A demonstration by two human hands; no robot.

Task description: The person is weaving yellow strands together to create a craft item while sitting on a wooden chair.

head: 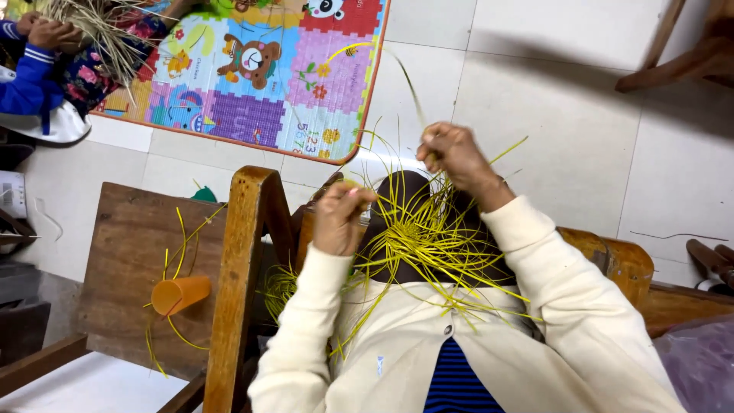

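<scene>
A loose bundle of thin yellow strands lies woven across my lap, over dark trousers. My left hand is closed on a few strands at the bundle's left edge. My right hand is raised above the bundle and pinches one long strand, which arcs up and away toward the floor mat. Both arms wear cream sleeves.
A wooden chair stands at my left with an orange plastic cup lying on its seat among loose yellow strands. A colourful children's floor mat covers the tiled floor ahead. Another person at top left handles dry straw. More wooden furniture stands at the right.
</scene>
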